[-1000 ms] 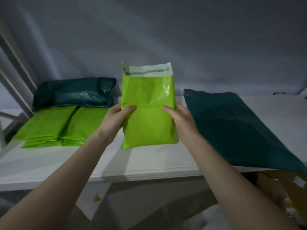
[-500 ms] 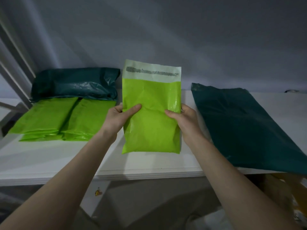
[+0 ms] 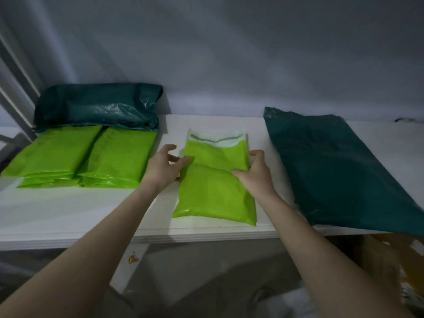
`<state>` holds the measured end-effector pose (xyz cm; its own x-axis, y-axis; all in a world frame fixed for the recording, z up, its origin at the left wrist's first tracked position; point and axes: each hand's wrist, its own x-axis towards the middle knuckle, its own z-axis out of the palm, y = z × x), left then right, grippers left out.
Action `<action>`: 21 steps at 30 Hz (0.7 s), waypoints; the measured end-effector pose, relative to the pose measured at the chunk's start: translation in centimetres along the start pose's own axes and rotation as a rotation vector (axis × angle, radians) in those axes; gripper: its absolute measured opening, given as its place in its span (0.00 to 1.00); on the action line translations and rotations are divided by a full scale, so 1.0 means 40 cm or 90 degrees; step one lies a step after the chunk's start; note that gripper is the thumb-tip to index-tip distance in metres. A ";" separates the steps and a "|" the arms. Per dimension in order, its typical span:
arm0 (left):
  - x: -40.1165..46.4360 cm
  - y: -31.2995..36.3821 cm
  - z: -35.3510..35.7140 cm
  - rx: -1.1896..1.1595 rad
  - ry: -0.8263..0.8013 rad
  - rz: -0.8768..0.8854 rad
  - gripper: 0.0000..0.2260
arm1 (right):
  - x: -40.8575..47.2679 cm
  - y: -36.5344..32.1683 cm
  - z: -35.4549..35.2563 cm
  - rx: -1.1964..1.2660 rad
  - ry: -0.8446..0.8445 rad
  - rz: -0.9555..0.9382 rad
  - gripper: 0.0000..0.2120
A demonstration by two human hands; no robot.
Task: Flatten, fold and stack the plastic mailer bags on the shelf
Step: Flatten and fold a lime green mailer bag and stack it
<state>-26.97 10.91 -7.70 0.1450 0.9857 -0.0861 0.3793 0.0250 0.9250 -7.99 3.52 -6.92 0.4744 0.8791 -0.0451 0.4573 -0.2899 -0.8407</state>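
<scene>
Both hands now have the lime-green plastic mailer bag down flat on the white shelf; half a second ago it was held upright. Flattening starts next, I'd say. Left hand and right hand pinch its side edges, fingers half-curled. Beyond the left hand: folded lime-green stacks.
</scene>
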 end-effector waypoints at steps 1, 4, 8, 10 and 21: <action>0.003 -0.004 0.001 0.052 0.019 0.023 0.20 | -0.001 0.001 0.002 -0.023 0.005 -0.012 0.23; -0.005 -0.012 0.012 0.197 0.047 0.128 0.16 | -0.002 -0.003 0.007 -0.135 0.035 -0.063 0.22; -0.039 -0.011 0.039 0.276 -0.011 0.283 0.17 | -0.042 -0.022 0.024 -0.237 0.034 -0.157 0.18; -0.059 -0.021 0.058 0.322 -0.062 0.327 0.21 | -0.064 -0.015 0.056 -0.290 0.032 -0.215 0.17; -0.072 -0.080 0.074 0.593 -0.214 0.423 0.25 | -0.097 0.050 0.112 -0.442 -0.120 -0.241 0.33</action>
<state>-25.89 7.51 -11.52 0.7430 0.6637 0.0867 0.6369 -0.7409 0.2133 -12.27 1.24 -10.86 0.0872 0.9957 0.0327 0.9532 -0.0738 -0.2932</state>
